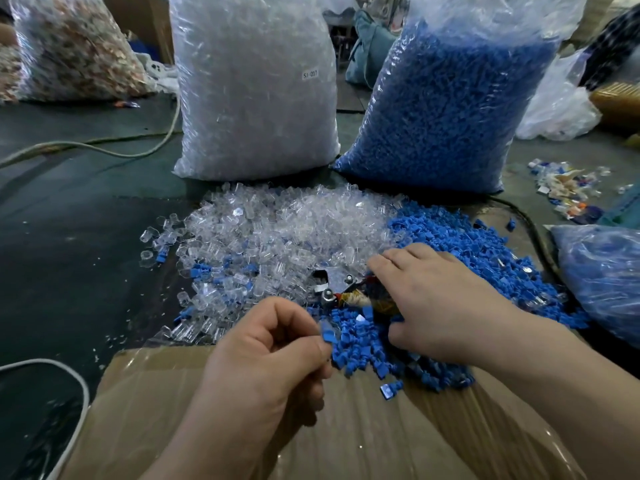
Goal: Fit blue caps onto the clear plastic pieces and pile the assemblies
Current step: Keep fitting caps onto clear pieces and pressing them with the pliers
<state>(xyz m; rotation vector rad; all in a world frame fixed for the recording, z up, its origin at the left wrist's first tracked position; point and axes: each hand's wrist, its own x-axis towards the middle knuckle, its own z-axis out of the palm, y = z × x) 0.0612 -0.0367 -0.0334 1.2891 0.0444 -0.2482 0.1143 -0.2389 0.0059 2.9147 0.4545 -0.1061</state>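
Presently, left hand pinches one cap, held clear for fitting; right hand lies in the cap pile, grip indiscernible.

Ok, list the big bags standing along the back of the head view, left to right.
Bag of mixed brownish pieces → bag of clear pieces → bag of blue caps → crumpled white bag.

Heaps in front, sacks behind.
Plastic pieces lie left of the caps; left sack stands behind the pieces, right sack behind the caps.
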